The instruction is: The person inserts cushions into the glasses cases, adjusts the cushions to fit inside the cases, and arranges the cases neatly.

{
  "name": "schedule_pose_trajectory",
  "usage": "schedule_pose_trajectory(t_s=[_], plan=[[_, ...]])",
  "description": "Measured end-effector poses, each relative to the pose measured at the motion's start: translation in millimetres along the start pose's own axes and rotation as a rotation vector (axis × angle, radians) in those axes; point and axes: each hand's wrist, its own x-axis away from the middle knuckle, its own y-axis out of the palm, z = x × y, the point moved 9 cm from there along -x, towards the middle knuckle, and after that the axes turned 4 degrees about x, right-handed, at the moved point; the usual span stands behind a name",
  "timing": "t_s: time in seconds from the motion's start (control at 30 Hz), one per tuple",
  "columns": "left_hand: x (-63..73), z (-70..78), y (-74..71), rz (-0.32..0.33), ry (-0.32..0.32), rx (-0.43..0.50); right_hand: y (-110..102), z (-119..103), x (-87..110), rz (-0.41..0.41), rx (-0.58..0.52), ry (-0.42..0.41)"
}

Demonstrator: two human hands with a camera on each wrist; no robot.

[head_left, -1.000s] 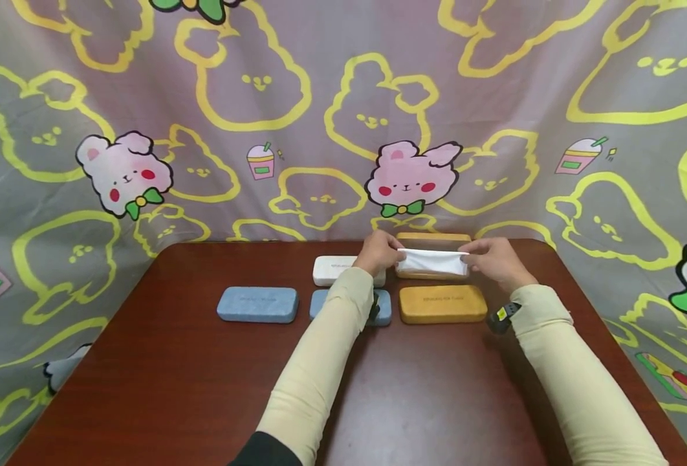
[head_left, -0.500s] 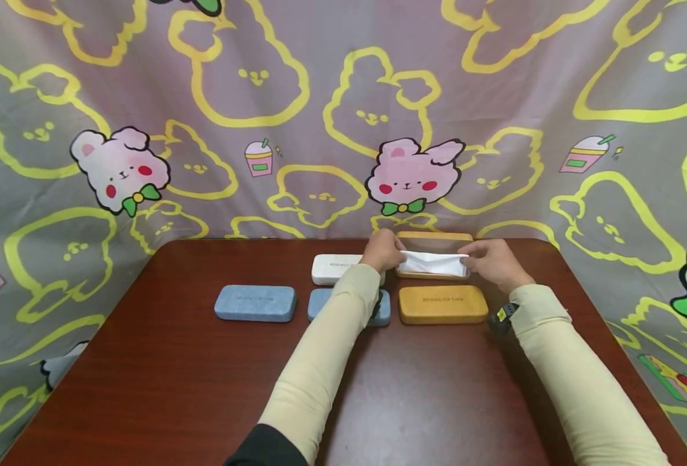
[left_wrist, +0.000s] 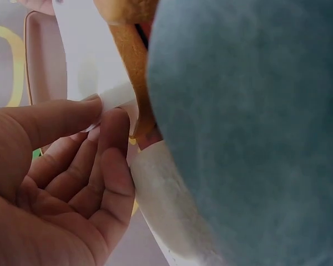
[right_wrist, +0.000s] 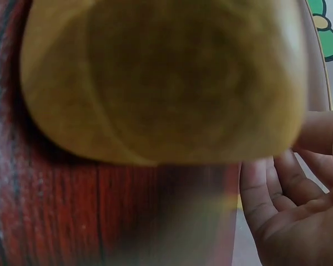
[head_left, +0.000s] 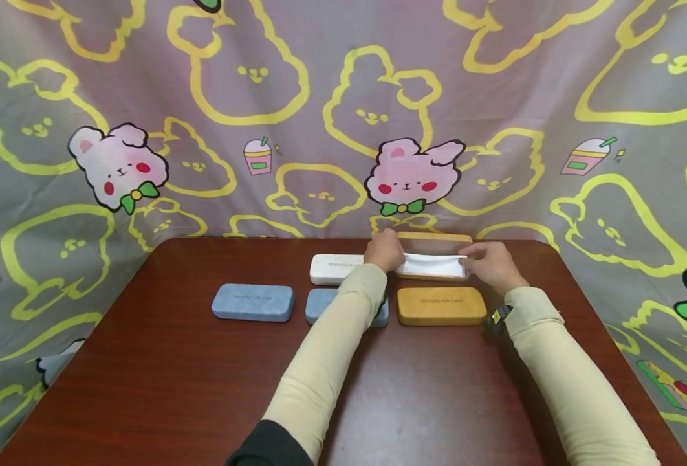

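Note:
At the back of the table, a yellow glasses case (head_left: pixel 433 236) stands with its lid up. A folded white cloth (head_left: pixel 433 266) stretches across its lower half. My left hand (head_left: pixel 384 250) holds the cloth's left end; the left wrist view shows thumb and fingertips pinching the white cloth (left_wrist: pixel 94 50) beside the case's orange-yellow edge. At the other end, my right hand (head_left: pixel 491 264) pinches the cloth's corner. In the right wrist view, a closed yellow case (right_wrist: pixel 172 83) hides the right hand's fingertips and most of the cloth.
A closed yellow case (head_left: pixel 441 306) lies in front of the open one. Left of it are two blue cases, one (head_left: pixel 252 303) apart and one (head_left: pixel 320 304) partly under my left forearm. A white case (head_left: pixel 333 268) lies beside my left hand. A patterned curtain (head_left: pixel 320 129) hangs behind.
The cloth has sunk slightly lower into the open case, held at both ends throughout. My left hand has shifted a little to the right.

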Motion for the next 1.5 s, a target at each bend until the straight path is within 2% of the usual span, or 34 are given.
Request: schedule_pose_trajectory(t_s=[0.2,0.33,0.47,0.6,0.77,0.93,1.0,1.1,1.17,1.27,1.5], plan=[[0.6,1.1,2.4,-0.008,-0.024,-0.006,-5.9,2.4,2.8,0.066,0.05,-0.001],[-1.7,3.4,3.3,-0.011,0.004,-0.013,-9.3,5.2,4.9,0.098,0.047,0.026],[-4.4,2.6,3.0,-0.009,0.024,-0.04,-12.5,8.8,6.0,0.12,-0.004,0.045],[-6.1,3.0,0.7,-0.007,0.057,-0.027,-18.0,13.6,7.4,0.147,-0.043,0.056],[-8.7,1.0,-7.8,0.03,0.067,0.006,-24.4,25.0,10.5,0.153,-0.056,0.117],[-12.6,-4.0,-24.0,0.115,0.061,0.07,-29.1,31.1,12.8,0.157,-0.084,0.169],[-14.3,-7.4,-29.4,0.151,0.057,0.107,-27.1,31.0,12.3,0.133,-0.13,0.185],[-15.2,-12.9,-32.6,0.161,0.044,0.145,-18.3,30.2,10.6,0.052,-0.197,0.233],[-16.3,-15.0,-31.0,0.136,0.036,0.157,-12.6,30.9,10.0,-0.012,-0.225,0.28],[-18.1,-17.0,-25.6,0.064,0.031,0.157,-6.4,32.1,10.6,-0.094,-0.235,0.341],[-22.7,-17.7,-9.9,-0.126,0.026,0.186,2.2,30.0,10.4,-0.162,-0.275,0.387]])
